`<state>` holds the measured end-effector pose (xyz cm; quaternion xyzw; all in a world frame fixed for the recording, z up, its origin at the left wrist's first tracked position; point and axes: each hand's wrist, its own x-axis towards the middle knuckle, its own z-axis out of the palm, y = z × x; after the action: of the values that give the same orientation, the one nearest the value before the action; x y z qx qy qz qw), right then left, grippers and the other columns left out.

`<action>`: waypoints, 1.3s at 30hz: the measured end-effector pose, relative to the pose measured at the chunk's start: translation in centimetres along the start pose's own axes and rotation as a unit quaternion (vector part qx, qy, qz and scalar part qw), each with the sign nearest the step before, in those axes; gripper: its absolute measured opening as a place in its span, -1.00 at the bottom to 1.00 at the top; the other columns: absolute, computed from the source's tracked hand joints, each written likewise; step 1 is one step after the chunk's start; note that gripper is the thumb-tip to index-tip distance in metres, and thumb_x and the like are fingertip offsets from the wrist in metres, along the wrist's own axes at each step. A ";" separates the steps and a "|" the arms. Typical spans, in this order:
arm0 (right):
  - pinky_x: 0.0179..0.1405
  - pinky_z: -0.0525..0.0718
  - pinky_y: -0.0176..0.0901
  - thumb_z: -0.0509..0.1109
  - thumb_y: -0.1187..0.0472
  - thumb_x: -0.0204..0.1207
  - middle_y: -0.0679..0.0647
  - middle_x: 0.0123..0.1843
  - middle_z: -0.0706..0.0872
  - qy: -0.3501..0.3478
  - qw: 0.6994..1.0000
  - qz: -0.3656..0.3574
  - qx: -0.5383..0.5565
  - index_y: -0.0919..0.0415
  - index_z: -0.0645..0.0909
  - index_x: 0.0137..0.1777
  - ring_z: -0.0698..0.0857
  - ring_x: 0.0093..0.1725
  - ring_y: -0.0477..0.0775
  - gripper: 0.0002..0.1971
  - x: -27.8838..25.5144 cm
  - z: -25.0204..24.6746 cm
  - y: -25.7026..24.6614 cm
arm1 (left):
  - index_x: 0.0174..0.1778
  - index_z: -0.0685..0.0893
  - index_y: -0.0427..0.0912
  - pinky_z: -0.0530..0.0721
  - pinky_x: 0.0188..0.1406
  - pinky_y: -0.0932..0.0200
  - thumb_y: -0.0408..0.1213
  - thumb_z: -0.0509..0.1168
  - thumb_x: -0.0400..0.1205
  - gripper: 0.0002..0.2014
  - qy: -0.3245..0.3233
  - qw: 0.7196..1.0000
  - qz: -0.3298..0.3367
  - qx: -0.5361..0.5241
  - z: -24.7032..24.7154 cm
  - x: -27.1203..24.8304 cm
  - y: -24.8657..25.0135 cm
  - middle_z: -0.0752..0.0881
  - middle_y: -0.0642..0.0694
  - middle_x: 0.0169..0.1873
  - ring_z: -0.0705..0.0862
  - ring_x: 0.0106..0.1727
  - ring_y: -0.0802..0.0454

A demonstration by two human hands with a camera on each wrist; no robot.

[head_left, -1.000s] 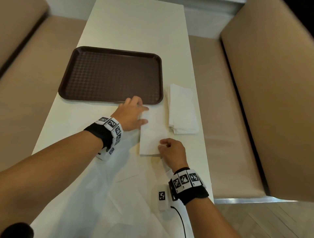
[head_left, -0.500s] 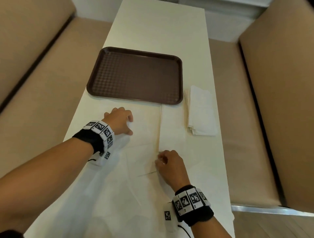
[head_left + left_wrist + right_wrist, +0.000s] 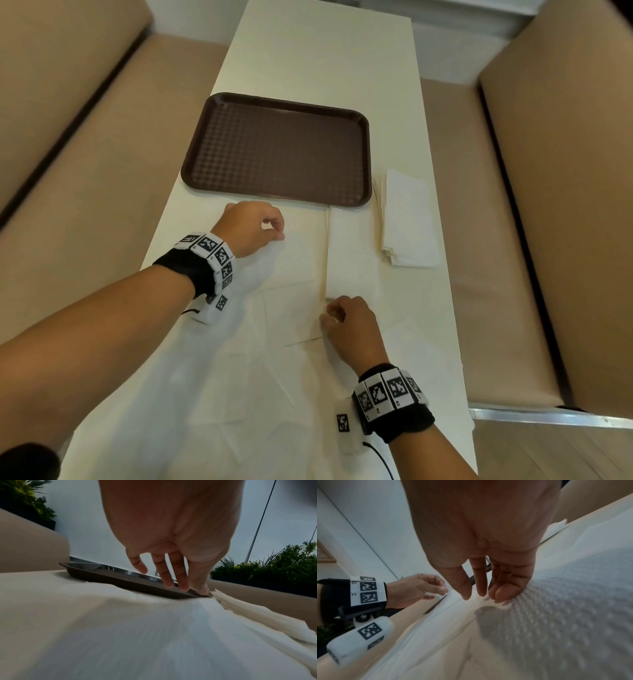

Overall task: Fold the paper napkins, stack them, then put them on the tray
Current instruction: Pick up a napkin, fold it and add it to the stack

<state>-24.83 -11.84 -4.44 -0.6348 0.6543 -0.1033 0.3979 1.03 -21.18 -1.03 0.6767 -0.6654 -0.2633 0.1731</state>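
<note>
Near the table's (image 3: 308,51) front half, you have an unfolded napkin (image 3: 301,274) spread flat, its far edge just short of the tray (image 3: 277,150). Your left hand (image 3: 248,228) sits at the napkin's far left corner, thumb and forefinger pinching the paper, other fingers loosely curled; the right wrist view shows the same pinch (image 3: 412,591). Your right hand (image 3: 346,322) is at the napkin's near edge, around the middle crease, thumb and fingers (image 3: 500,593) pinched on the paper edge. Paper there looks slightly lifted and rumpled under the fingertips. In the left wrist view your hand (image 3: 171,534) hangs over the napkin (image 3: 137,628), fingers pointing down toward the tray rim (image 3: 120,578); the pinch itself is not clear from that angle.

Stack (image 3: 407,222) of folded napkins lies by the table's right edge, just right of the tray's near right corner, not touching it as far as you can see. Same stack shows as layered edges (image 3: 257,615) in the left wrist view. Tray is brown, lying flat at the table's middle, nothing on it. More loose napkins (image 3: 239,394) cover the table's near end under your forearms. Beige benches (image 3: 85,154) run along both sides.
</note>
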 end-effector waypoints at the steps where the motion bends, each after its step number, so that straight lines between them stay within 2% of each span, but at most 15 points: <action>1: -0.16 0.42 -0.62 0.46 0.14 0.61 0.04 0.16 0.63 0.005 1.000 -0.001 0.007 0.17 0.70 0.21 0.61 0.01 -0.14 -0.78 0.0 0.0 0.0 | -0.23 0.75 0.08 0.57 0.29 -0.14 -0.11 0.56 0.54 -0.89 0.013 1.000 0.009 -0.016 -0.2 0.0 0.2 0.75 0.18 -0.17 0.68 -0.01 0.07; 4: -0.12 0.46 -0.60 0.51 0.09 0.58 0.00 0.17 0.62 0.027 0.999 -0.001 0.042 0.12 0.66 0.25 0.64 0.05 -0.09 -0.71 -0.2 -0.3 -0.1 | -0.15 0.74 -0.01 0.68 0.11 0.03 -0.20 0.51 0.61 -0.92 0.033 0.996 0.036 -0.077 -1.5 -0.2 1.1 0.77 0.10 -0.16 0.71 -0.04 0.16; 6: 0.07 0.58 -0.39 0.57 0.00 0.53 -0.05 0.24 0.56 0.044 0.996 0.003 0.079 0.08 0.59 0.36 0.65 0.15 -0.05 -0.55 -0.3 -0.8 -0.5 | -0.12 0.69 -0.01 0.67 0.02 0.13 -0.24 0.47 0.64 -0.92 0.032 0.993 0.048 -0.107 -2.7 -0.6 2.0 0.78 0.07 -0.18 0.73 -0.06 0.17; 8: 0.23 0.66 -0.13 0.59 -0.06 0.48 -0.07 0.31 0.52 0.054 0.994 0.011 0.099 0.07 0.54 0.43 0.63 0.22 -0.04 -0.43 -0.1 -1.3 -0.9 | -0.07 0.66 0.02 0.67 0.03 0.12 -0.24 0.44 0.66 -0.92 0.021 0.992 0.046 -0.117 -3.4 -0.7 2.2 0.79 0.08 -0.16 0.74 -0.04 0.12; 9: 0.26 0.67 -0.09 0.59 -0.08 0.48 -0.07 0.32 0.52 0.053 0.994 0.014 0.097 0.07 0.54 0.43 0.63 0.22 -0.04 -0.43 0.1 -1.4 -1.1 | 0.00 0.66 0.04 0.68 0.06 0.09 -0.20 0.43 0.67 -0.92 0.005 0.995 0.036 -0.097 -3.5 -0.6 2.0 0.78 0.09 -0.12 0.73 -0.02 0.12; 11: 0.19 0.66 -0.14 0.58 -0.07 0.49 -0.05 0.28 0.57 0.040 0.996 0.008 0.078 0.08 0.58 0.37 0.66 0.16 -0.05 -0.49 0.4 -1.5 -1.3 | 0.22 0.62 0.05 0.68 0.16 0.00 0.00 0.45 0.63 -0.71 -0.052 0.999 -0.007 0.005 -3.1 -0.2 0.9 0.72 0.08 0.05 0.69 0.07 0.07; 13: 0.11 0.65 -0.21 0.57 -0.06 0.51 -0.03 0.20 0.64 0.018 0.998 -0.003 0.054 0.08 0.63 0.27 0.67 0.10 -0.08 -0.59 0.5 -1.1 -1.5 | 0.37 0.57 0.00 0.64 0.27 -0.08 0.18 0.52 0.50 -0.40 -0.121 0.983 -0.070 0.118 -2.2 0.0 -0.2 0.62 0.01 0.23 0.64 0.20 -0.02; 16: 0.08 0.63 -0.25 0.56 -0.07 0.52 -0.03 0.15 0.64 -0.025 0.999 -0.021 0.011 0.08 0.66 0.22 0.66 0.08 -0.09 -0.63 0.3 -0.2 -1.6 | 0.39 0.54 -0.02 0.58 0.33 -0.15 0.20 0.63 0.35 -0.24 -0.161 0.959 -0.118 0.200 -0.8 0.0 -0.9 0.55 -0.04 0.30 0.59 0.33 -0.10; 20: 0.00 0.56 -0.26 0.55 -0.03 0.52 -0.06 0.12 0.52 -0.037 0.998 -0.035 -0.044 0.09 0.60 0.23 0.60 0.01 -0.07 -0.63 0.1 0.8 -1.5 | 0.29 0.55 0.01 0.53 0.29 -0.12 0.08 0.67 0.34 -0.33 -0.151 0.959 -0.124 0.207 0.2 0.0 -1.1 0.60 -0.01 0.23 0.60 0.29 -0.10; 24: 0.09 0.65 -0.16 0.54 0.03 0.52 -0.04 0.18 0.50 -0.033 0.998 -0.035 -0.044 0.12 0.58 0.29 0.62 0.09 -0.01 -0.60 0.1 1.1 -1.4 | 0.18 0.63 0.00 0.59 0.29 -0.13 -0.01 0.66 0.40 -0.49 -0.164 0.964 -0.123 0.171 0.3 0.0 -1.3 0.64 0.04 0.12 0.63 0.20 -0.05; 27: 0.08 0.63 -0.18 0.53 0.05 0.54 -0.04 0.19 0.50 -0.033 0.998 -0.027 -0.037 0.12 0.57 0.28 0.62 0.07 -0.01 -0.62 0.1 1.1 -1.3 | -0.03 0.65 0.01 0.63 0.15 -0.04 -0.08 0.63 0.44 -0.68 -0.165 0.968 -0.104 0.157 0.3 -0.3 -1.5 0.64 0.05 0.01 0.62 0.07 -0.04; 30: 0.04 0.61 -0.20 0.52 0.04 0.53 -0.04 0.15 0.51 -0.030 0.999 -0.019 -0.026 0.12 0.57 0.21 0.59 -0.01 -0.03 -0.67 0.1 0.9 -1.2 | -0.21 0.67 0.05 0.57 -0.06 0.09 -0.17 0.59 0.50 -0.81 -0.137 0.983 -0.070 0.097 -0.1 -0.7 -1.5 0.73 0.03 -0.10 0.65 -0.05 -0.02; 33: -0.06 0.53 -0.28 0.54 0.02 0.53 -0.02 0.09 0.55 -0.022 1.000 -0.018 -0.007 0.12 0.56 0.11 0.58 -0.05 -0.06 -0.71 0.0 0.7 -1.2 | -0.17 0.75 0.02 0.59 -0.17 0.14 -0.17 0.53 0.57 -0.92 -0.101 0.994 -0.045 0.022 -1.6 -1.1 -0.7 0.74 0.06 -0.22 0.70 -0.13 -0.02; 35: -0.10 0.51 -0.33 0.56 -0.01 0.52 -0.03 0.06 0.59 -0.002 0.999 -0.010 0.034 0.10 0.56 0.09 0.59 -0.03 -0.10 -0.70 -0.1 0.4 -1.2 | -0.16 0.75 0.02 0.66 -0.08 0.09 -0.15 0.50 0.61 -0.93 -0.084 0.995 -0.036 -0.036 -2.9 -1.2 -0.1 0.78 0.03 -0.19 0.73 -0.11 0.03; 39: 0.02 0.68 -0.19 0.59 -0.09 0.47 -0.07 0.05 0.65 0.051 0.989 0.017 0.138 0.04 0.53 0.09 0.66 0.01 -0.10 -0.63 -0.4 -0.5 -1.7 | -0.06 0.71 -0.05 0.79 -0.03 -0.01 -0.26 0.47 0.64 -0.94 -0.053 0.978 -0.050 -0.195 -5.4 -1.2 1.1 0.86 -0.06 -0.12 0.84 -0.08 -0.03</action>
<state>-23.90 -11.93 -2.84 -0.5565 0.6639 -0.2180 0.4496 3.31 -20.70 4.08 0.6476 -0.5744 -0.4322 0.2528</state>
